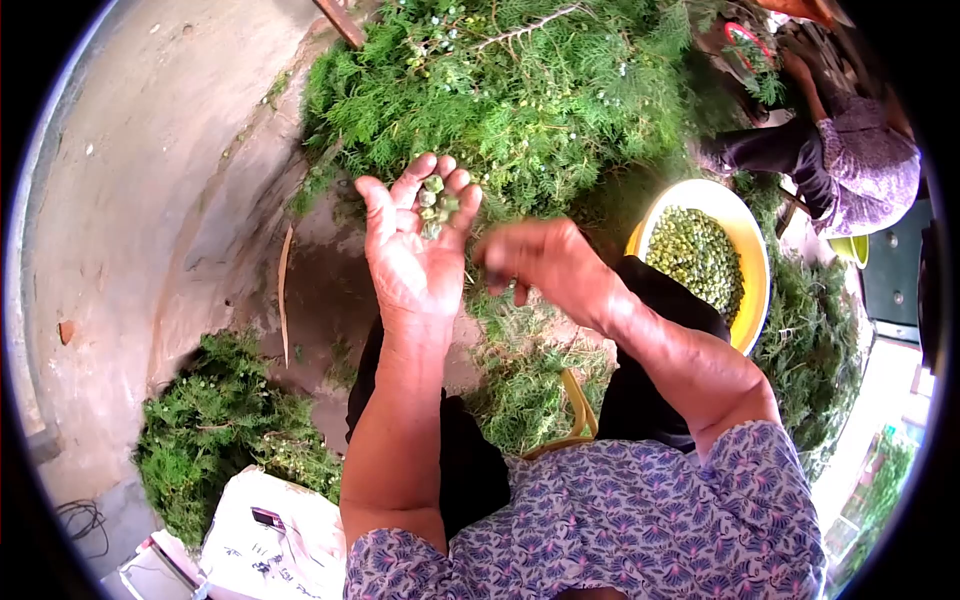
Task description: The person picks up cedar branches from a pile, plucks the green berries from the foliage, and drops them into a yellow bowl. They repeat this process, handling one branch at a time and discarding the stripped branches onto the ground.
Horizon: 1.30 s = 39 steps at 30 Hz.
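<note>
My left hand (pixel 421 245) is held palm up, fingers a little curled, cradling several small green seed cones (pixel 433 206) against the fingers. Just right of it is my right hand (pixel 540 259), its fingers bent downward and blurred by motion; whether anything is between them I cannot make out. Beside my right knee stands a yellow bucket (pixel 757 250) with a pale rim, holding many loose green cones (pixel 690 255). A large heap of green conifer branches (pixel 500 110) with small cones on them lies beyond my hands.
Another person (pixel 865 165) sits at the upper right near a red-rimmed container (pixel 745 42). More cut branches (pixel 225 430) lie at lower left, beside a white sack (pixel 270 545). Loose sprigs (pixel 520 395) litter the ground between my knees. A concrete surface (pixel 150 180) stretches along the left.
</note>
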### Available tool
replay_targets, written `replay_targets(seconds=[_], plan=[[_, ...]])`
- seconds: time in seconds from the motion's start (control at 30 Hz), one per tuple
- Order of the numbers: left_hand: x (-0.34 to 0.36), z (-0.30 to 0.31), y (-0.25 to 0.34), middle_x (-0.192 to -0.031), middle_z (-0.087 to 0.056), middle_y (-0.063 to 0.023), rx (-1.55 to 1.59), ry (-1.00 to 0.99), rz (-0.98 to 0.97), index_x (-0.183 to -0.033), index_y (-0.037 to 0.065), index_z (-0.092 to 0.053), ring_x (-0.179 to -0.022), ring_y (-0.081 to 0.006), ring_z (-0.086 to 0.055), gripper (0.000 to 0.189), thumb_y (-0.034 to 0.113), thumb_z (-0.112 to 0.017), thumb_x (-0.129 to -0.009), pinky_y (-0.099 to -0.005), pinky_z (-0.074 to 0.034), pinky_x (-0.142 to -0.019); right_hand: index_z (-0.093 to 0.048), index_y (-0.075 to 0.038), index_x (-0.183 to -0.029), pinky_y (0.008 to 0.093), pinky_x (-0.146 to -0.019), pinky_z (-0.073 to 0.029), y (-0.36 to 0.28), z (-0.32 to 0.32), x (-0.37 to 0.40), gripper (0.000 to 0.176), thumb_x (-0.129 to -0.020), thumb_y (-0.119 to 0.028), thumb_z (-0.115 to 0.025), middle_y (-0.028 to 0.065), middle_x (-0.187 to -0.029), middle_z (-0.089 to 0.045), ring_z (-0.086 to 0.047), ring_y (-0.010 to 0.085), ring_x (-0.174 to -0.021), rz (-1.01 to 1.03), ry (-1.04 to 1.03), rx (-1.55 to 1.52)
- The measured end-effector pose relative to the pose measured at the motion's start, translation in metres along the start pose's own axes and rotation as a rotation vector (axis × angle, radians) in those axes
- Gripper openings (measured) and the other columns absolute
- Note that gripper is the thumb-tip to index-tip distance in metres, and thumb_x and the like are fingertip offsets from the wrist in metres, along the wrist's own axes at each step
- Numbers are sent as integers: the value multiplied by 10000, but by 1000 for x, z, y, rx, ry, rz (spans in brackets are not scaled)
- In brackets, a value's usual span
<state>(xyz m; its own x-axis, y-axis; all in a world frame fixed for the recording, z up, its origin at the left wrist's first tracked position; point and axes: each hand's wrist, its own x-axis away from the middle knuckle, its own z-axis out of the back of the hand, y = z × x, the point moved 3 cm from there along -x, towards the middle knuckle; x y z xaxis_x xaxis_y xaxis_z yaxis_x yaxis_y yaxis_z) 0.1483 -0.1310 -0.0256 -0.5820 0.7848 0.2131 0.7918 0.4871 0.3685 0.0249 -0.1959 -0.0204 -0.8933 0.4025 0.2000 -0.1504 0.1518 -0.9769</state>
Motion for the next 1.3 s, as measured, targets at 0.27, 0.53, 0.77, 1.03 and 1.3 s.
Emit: replay_targets(seconds=[0.27, 0.53, 0.77, 1.03, 1.3], plan=[[24, -26, -28, -996, -588, -28, -940, -129, -268, -965, 46, -607, -873, -94, -520, 301, 314, -476, -919, -254, -425, -715, -503, -125, -897, 317, -574, -400, 14, -9, -19, 475, -872, -584, -383, 20, -788, -503, -480, 152, -690, -287, 207, -888], [30, -38, -41, -1191, -510, -206, -981, -389, -255, -1244, -63, -401, -1097, -268, -507, 551, 391, -388, -930, -362, -356, -952, -486, -116, -889, 303, -503, -398, 0, 13, -10, 386, -929, -465, -325, 35, -807, -498, -495, 169, -667, -231, 306, -932], [18, -36, -53, -1163, -524, -239, -435, -526, -50, -1160, -72, -482, -1102, -337, -506, 639, 499, -417, -881, -438, -349, -996, -533, -33, -874, 213, -389, -339, 17, 47, -1, 157, -904, -165, -454, 66, -741, -526, -470, 123, -531, -238, 282, -1107], [-4, 5, 1, -1051, -604, -146, -141, -166, 32, -1057, -18, -561, -975, -265, -568, 503, 440, -440, -890, -425, -405, -940, -568, -1, -963, 207, -464, -407, 5, 182, 72, 193, -850, -157, -578, 49, -749, -514, -478, 104, -552, -187, 710, -182], [-6, 15, 33, -921, -609, -86, -130, 42, -55, -971, 2, -564, -823, -199, -571, 418, 405, -487, -887, -368, -458, -826, -645, -19, -985, 330, -761, -445, 88, 321, 153, 318, -793, -271, -613, 102, -906, -642, -575, 190, -803, -396, 641, 693]])
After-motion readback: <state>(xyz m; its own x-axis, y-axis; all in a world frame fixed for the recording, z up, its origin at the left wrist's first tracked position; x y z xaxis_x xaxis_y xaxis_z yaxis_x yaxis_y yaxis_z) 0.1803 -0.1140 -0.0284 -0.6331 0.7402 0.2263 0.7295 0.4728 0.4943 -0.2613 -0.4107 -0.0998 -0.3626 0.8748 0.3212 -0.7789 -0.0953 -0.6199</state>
